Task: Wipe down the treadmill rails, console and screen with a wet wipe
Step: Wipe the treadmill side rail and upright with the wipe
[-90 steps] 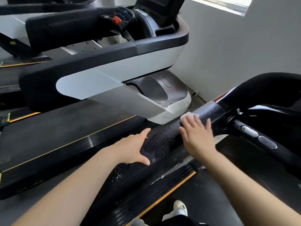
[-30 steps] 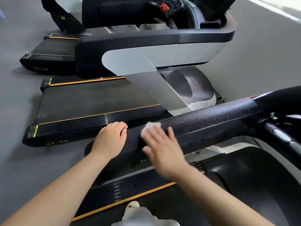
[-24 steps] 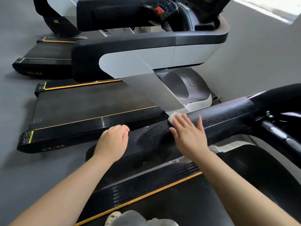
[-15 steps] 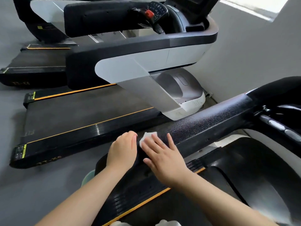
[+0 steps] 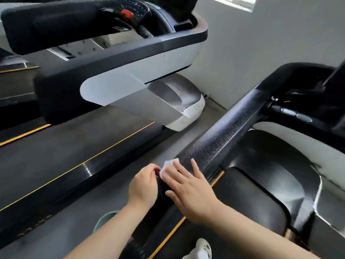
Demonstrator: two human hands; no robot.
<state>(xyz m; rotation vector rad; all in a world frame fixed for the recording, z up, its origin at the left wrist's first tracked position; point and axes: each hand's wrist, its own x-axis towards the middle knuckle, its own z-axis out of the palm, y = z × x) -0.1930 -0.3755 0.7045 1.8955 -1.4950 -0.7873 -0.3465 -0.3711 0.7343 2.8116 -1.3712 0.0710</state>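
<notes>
Right hand (image 5: 188, 191) flat, fingers straight, pressing white wet wipe (image 5: 169, 165) on near end of textured black rail (image 5: 224, 133). Left hand (image 5: 143, 186) curled over rail tip, just beside wipe. Half second ago wipe same spot; earlier farther up rail: stroke returned, rail wiping continues. Console buttons (image 5: 296, 114) beyond, untouched.

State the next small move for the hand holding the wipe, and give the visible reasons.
Probably slide the right hand and wet wipe forward along the rail. The wipe sits at the rail's near end beside the left hand, with the textured length ahead uncovered.
</notes>
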